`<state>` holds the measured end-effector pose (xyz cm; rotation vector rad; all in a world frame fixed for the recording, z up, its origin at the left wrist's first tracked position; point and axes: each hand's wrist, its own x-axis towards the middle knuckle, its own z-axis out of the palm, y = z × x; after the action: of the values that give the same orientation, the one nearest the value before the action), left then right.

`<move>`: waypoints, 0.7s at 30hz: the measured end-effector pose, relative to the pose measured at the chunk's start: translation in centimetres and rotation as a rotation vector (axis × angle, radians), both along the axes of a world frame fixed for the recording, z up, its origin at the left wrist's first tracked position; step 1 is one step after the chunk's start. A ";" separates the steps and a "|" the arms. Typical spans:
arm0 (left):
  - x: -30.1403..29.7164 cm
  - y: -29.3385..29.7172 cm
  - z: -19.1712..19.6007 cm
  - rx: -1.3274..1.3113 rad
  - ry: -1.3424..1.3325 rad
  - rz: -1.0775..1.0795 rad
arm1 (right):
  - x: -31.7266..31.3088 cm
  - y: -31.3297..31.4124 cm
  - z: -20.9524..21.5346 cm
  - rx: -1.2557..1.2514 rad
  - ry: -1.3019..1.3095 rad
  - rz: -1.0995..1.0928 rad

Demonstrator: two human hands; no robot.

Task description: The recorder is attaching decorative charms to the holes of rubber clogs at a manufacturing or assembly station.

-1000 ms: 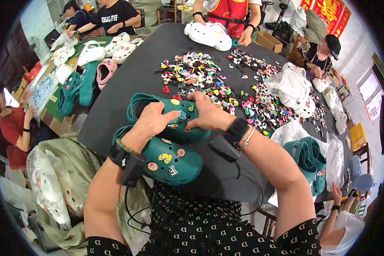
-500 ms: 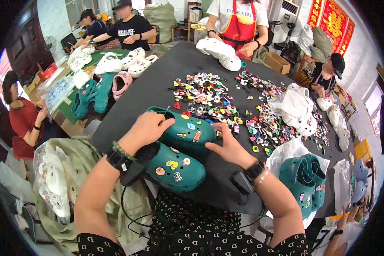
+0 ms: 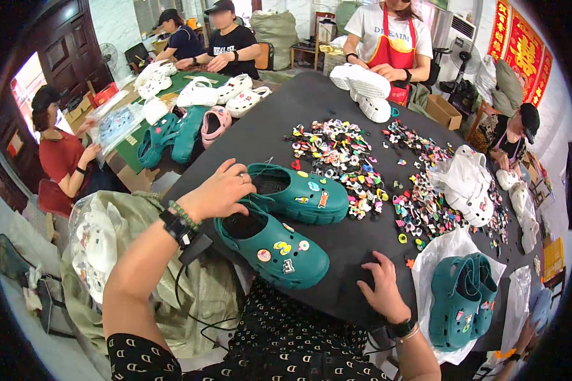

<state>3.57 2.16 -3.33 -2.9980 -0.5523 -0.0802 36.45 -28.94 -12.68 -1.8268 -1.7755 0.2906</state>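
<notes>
Two dark green clogs lie side by side on the black table: the far clog (image 3: 327,206) and the near clog (image 3: 305,267), both toes pointing right, with colourful charms on their tops. My left hand (image 3: 219,193) is at their heel ends, thumb and fingers apart; whether it touches the straps I cannot tell. A thin strand sticks up by the far clog's heel. My right hand (image 3: 386,291) hovers over the tabletop right of the near clog, fingers spread, holding nothing. Another pair of green clogs (image 3: 448,320) with charms rests on a white plastic bag (image 3: 422,270).
Loose shoe charms (image 3: 337,149) lie in heaps across the black table (image 3: 248,120). White clogs (image 3: 467,190) sit at the right. Opposite, a person in a red apron (image 3: 394,60) holds white clogs. More clogs cover a green table (image 3: 124,136) at left. A sack (image 3: 197,286) stands near my left arm.
My right hand has left the far clog's toe and moved right and nearer me. The left hand stays at the heels, fingers now more raised. The view has shifted, moving the scene rightward.
</notes>
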 end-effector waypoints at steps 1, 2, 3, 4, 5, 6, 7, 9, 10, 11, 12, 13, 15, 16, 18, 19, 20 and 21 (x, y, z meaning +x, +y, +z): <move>-0.2 0.1 0.2 0.003 -0.055 -0.012 | -0.6 -0.2 -0.2 0.003 -0.014 -0.018; -0.5 0.3 0.1 0.011 -0.055 0.007 | -1.0 -0.3 -0.3 0.011 -0.013 0.001; -0.6 0.6 -0.1 0.025 -0.085 -0.036 | -1.3 -0.5 -0.4 0.014 -0.043 -0.025; -0.4 0.8 -0.3 0.038 -0.118 -0.087 | -1.6 -0.8 -0.4 0.016 -0.076 -0.059; 0.2 0.6 0.1 0.025 -0.064 -0.098 | -1.8 -0.9 -0.3 0.002 -0.082 -0.069; 0.6 0.4 0.1 0.087 -0.024 -0.120 | -1.9 -0.9 -0.3 0.010 -0.080 -0.049; 0.8 0.1 -0.1 0.100 -0.012 -0.144 | -2.0 -1.0 -0.4 0.001 -0.089 -0.074; 0.3 -0.7 -0.1 0.160 -0.039 -0.181 | -2.3 -1.0 -0.4 -0.005 -0.097 -0.103; 0.1 -1.1 -0.1 0.168 -0.037 -0.172 | -2.4 -1.0 -0.4 0.003 -0.097 -0.095; -0.2 -1.6 -0.1 0.146 -0.060 -0.151 | -2.5 -1.0 -0.3 0.002 -0.107 -0.106; -0.5 -2.0 0.0 0.124 -0.082 -0.130 | -2.6 -1.0 -0.2 0.002 -0.116 -0.117; -0.8 -2.8 0.5 0.104 -0.109 -0.099 | -2.7 -1.0 -0.1 0.004 -0.117 -0.114; -1.3 -3.6 0.5 0.055 -0.187 -0.005 | -3.0 -0.9 0.5 0.008 -0.118 -0.109; -1.5 -3.8 0.6 0.053 -0.228 0.039 | -3.1 -0.9 0.7 0.004 -0.119 -0.107; -2.4 -3.4 0.5 0.014 -0.294 0.072 | -3.2 -0.8 0.8 0.004 -0.112 -0.110; -2.6 -3.3 0.6 -0.029 -0.363 0.096 | -3.1 -0.7 1.0 -0.012 -0.116 -0.122; -2.9 -3.4 0.8 -0.026 -0.362 0.097 | -3.1 -0.7 1.1 -0.028 -0.121 -0.135; -3.2 -3.6 1.1 -0.069 -0.385 0.162 | -3.1 -0.8 1.1 -0.026 -0.120 -0.135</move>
<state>0.32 -1.48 -2.20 -2.9999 -0.8458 -0.6474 33.35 -29.70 -11.60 -2.0092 -1.7242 0.1549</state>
